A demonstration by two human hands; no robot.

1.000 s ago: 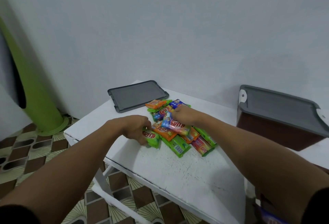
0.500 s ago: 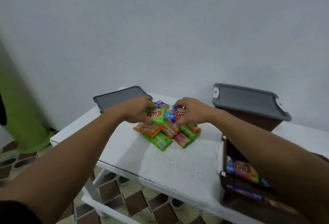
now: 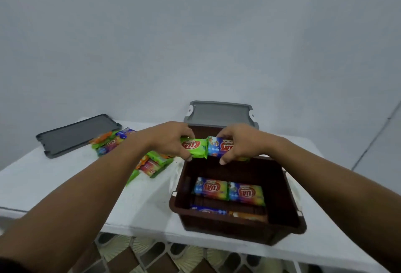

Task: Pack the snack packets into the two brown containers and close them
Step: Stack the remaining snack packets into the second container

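My left hand (image 3: 171, 139) grips a green snack packet (image 3: 196, 149). My right hand (image 3: 240, 143) grips a blue snack packet (image 3: 217, 148). Both packets hang side by side above the far edge of the open brown container (image 3: 288, 218). Inside that container lie two blue and rainbow packets (image 3: 229, 190), with more packets partly hidden at its near wall. A pile of loose packets (image 3: 152, 162) lies on the white table (image 3: 54, 177) to the left, partly hidden by my left arm. The second brown container (image 3: 198, 128) stands behind, with a grey lid (image 3: 221, 113) on it.
A loose dark grey lid (image 3: 76, 135) lies flat at the table's back left. The table's front edge runs below the open container; patterned floor tiles (image 3: 152, 255) show under it. A plain wall stands close behind.
Both hands lifted a packet each off the pile and carried them right, over the open brown container. The view swung to the right with them.
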